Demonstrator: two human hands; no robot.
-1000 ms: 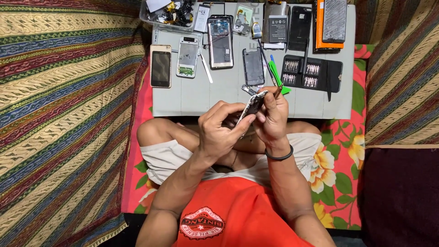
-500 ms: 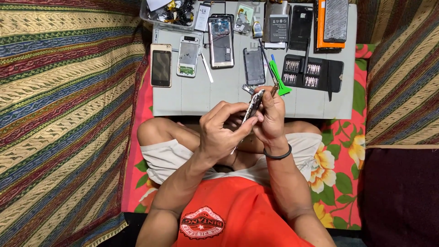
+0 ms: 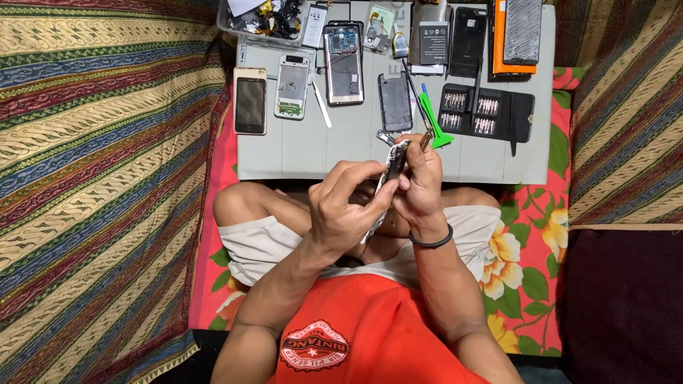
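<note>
- Left hand (image 3: 341,213) and right hand (image 3: 420,186): fingers clamped on the phone frame (image 3: 390,174), held edge-on above the lap, just short of the worktop (image 3: 341,146).
- Risk: the narrow edge grip may slip; the frame would drop onto the legs.
- Risk: a slender tool (image 3: 425,139) in the right hand may gouge the frame.
- Risk: a sweeping wrist may scatter the screwdriver bit case (image 3: 487,114).

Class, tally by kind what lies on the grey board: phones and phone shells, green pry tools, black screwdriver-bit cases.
Phones and phone shells on the grey board: 5
Green pry tool: 1
Black screwdriver-bit case: 1
Total: 7
</note>
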